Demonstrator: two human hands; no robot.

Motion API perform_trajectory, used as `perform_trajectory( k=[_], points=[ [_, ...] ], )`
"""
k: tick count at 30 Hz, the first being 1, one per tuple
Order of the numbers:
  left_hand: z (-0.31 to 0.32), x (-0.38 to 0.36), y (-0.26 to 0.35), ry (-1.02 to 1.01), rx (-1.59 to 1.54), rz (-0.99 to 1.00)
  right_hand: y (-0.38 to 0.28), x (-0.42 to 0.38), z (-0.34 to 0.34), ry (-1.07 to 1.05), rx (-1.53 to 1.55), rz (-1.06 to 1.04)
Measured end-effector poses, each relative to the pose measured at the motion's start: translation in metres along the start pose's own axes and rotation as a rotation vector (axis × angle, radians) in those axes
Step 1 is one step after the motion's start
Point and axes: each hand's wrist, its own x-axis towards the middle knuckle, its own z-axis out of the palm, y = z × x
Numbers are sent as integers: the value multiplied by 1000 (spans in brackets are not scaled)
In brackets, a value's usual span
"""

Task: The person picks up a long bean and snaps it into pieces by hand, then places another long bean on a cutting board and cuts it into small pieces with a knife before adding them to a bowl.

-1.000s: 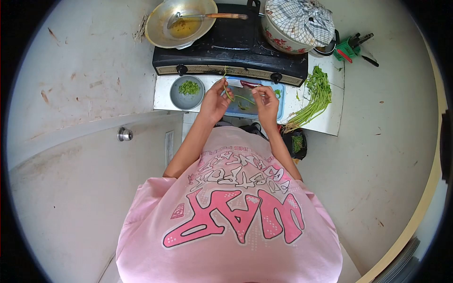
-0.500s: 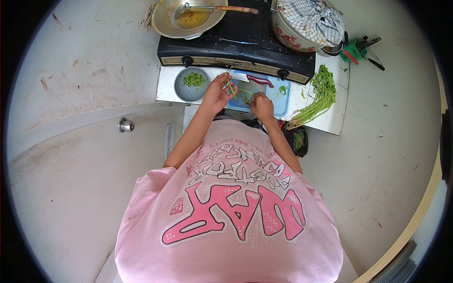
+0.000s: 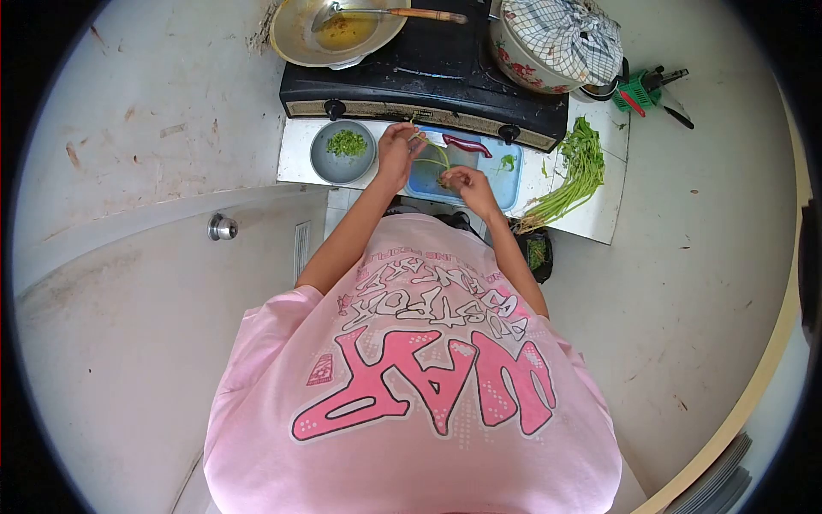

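My left hand (image 3: 397,156) is closed around thin green stems (image 3: 441,152) above the left side of a blue tray (image 3: 507,193). My right hand (image 3: 469,187) pinches the lower end of the stems, over the near part of the tray. Between the two hands the stems bend in a curve. A knife with a dark red handle (image 3: 467,146) lies across the tray's far side, its blade partly hidden by my left hand. A small leaf scrap (image 3: 508,162) is on the tray. Left of my left hand, chopped greens (image 3: 346,143) sit in a grey bowl (image 3: 319,165).
A leafy bunch with roots (image 3: 578,176) lies right of the tray. Behind stands a black stove (image 3: 419,81) with a pan (image 3: 287,38) and a cloth-covered pot (image 3: 518,64). A green basket of utensils (image 3: 634,90) is at right. A black bag (image 3: 541,264) hangs below the counter.
My right hand has moved left, nearer my left hand, and its fingers have turned toward the stems. The stems now curve more between the hands. The whole view has shifted slightly.
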Motion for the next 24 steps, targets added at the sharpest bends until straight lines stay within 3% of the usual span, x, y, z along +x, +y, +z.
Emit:
perform_trajectory(
  k=[2, 5, 9, 15, 24],
  points=[
    [-14, 14, -8, -3, 259, 91, -5, 0, -12, 159, -256, 30],
    [-37, 33, -24, 33, 633, 181, 16, 11, -25, 271, -524, -175],
    [-68, 57, -53, 55, 1031, 333, 11, 15, -27, 252, -784, -179],
    [-74, 48, -62, 88, 1306, 383, 13, 11, -26, 169, -842, -117],
    [-48, 15, -44, -415, 1626, 697, 27, -8, -25, 250, -756, -253]
  ],
)
